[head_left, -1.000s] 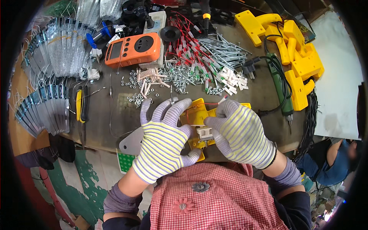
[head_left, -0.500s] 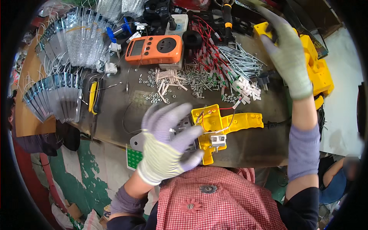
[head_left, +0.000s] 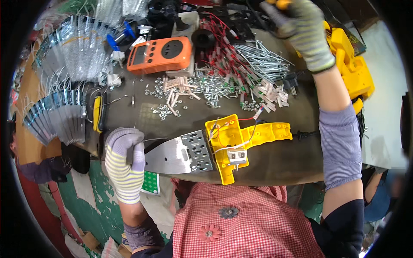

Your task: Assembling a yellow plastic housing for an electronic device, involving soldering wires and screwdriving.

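Observation:
A yellow plastic handle shell (head_left: 269,132) lies open on the bench, with wires and a small white-and-metal switch block (head_left: 237,156) in it. From its left side extends a tapering metal plate (head_left: 174,157) with slots near the shell. My left hand (head_left: 124,165), in a striped glove, is closed at the plate's narrow end, which it covers; a thin wire comes out beside the fingers. At the upper right my right hand (head_left: 305,36), gloved too, is curled round a black-and-orange tool (head_left: 283,4), partly cut off by the picture's edge and blurred.
Beyond the shell lie loose nuts (head_left: 165,111), long screws (head_left: 264,60) and red wires (head_left: 217,47). An orange meter (head_left: 160,55) stands behind them. Yellow-handled pliers (head_left: 98,112) and fanned metal plates (head_left: 58,114) are at left, yellow shells (head_left: 359,79) at right.
My left hand has moved left from over the slotted plate to its narrow end and closed. My right hand has moved up and left and closed round the tool.

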